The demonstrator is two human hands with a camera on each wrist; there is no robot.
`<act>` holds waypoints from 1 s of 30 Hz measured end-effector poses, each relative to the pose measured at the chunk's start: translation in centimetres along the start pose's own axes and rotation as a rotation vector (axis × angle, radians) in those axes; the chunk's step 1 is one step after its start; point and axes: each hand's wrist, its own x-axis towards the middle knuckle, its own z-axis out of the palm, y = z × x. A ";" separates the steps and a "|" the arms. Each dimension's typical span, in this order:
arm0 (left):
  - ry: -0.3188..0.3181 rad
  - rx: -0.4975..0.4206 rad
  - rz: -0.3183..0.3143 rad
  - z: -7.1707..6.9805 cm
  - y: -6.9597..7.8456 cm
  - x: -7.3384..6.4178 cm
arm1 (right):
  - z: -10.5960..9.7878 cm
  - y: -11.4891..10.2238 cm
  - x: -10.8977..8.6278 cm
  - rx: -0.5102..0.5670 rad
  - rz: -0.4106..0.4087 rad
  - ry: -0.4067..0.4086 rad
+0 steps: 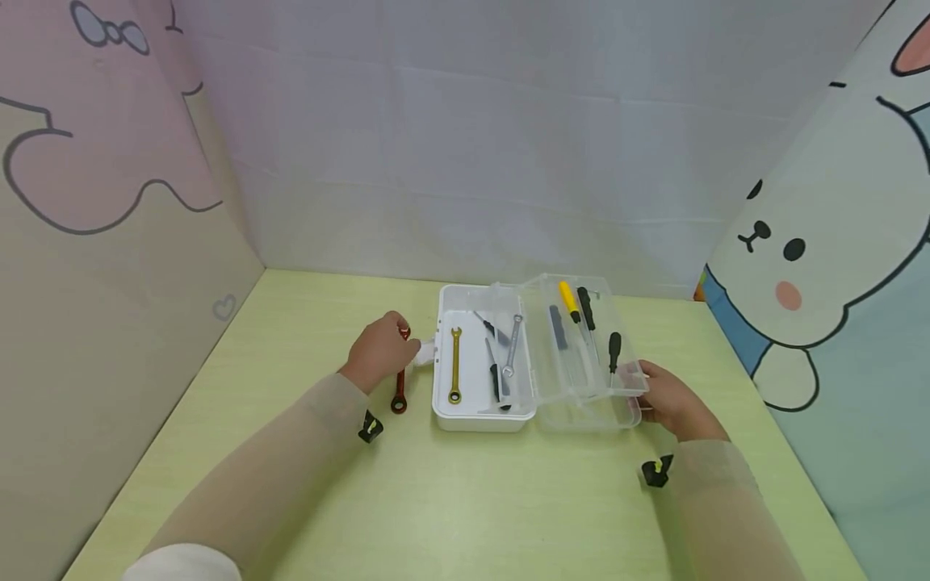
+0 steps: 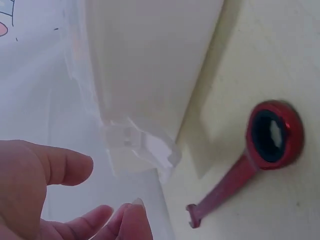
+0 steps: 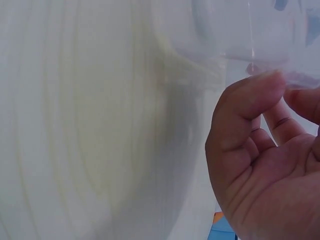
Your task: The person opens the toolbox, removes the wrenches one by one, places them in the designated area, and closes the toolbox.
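Note:
A white toolbox [image 1: 483, 422] stands with its clear side folded out to the right. In it lie a gold wrench [image 1: 455, 367], a silver wrench [image 1: 513, 343] and small black-handled tools. My right hand [image 1: 676, 399] pinches the right edge of a clear plastic tray [image 3: 280, 45] between thumb and finger. That tray carries a yellow-handled screwdriver [image 1: 569, 298] and black-handled screwdrivers [image 1: 614, 349]. My left hand [image 1: 381, 353] is beside the box's white latch [image 2: 145, 145], its fingers loosely bent and holding nothing. A red wrench [image 2: 232, 182] lies on the table under it, partly hidden in the head view.
The pale yellow-green table [image 1: 465, 500] reaches a white cloth wall [image 1: 472, 161] behind. Printed panels close off both sides, with a cartoon rabbit [image 1: 814, 242] on the right. Below the tray, a second clear plastic piece [image 1: 584, 415] rests at the table.

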 end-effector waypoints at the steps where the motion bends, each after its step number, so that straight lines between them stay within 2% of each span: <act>1: -0.004 -0.011 0.010 -0.1 0.5 -0.1 | 0.0 0.0 0.0 0.000 -0.001 -0.001; 9: -0.087 -0.192 0.081 0.3 4.7 -0.4 | 0.0 0.0 0.2 0.002 0.001 -0.001; 13: -0.118 -0.223 0.104 0.6 7.1 -0.6 | 0.0 0.0 0.3 0.002 0.002 -0.005; 21: -0.127 -0.182 0.167 2.3 12.1 -0.4 | -0.2 0.2 0.4 -0.014 0.016 0.004; 26: -0.093 -0.118 0.189 4.3 13.9 -0.1 | -0.2 0.3 0.5 -0.010 0.018 -0.002; 30: -0.056 -0.038 0.235 5.6 14.8 -0.1 | -0.2 0.5 0.4 -0.016 0.024 -0.004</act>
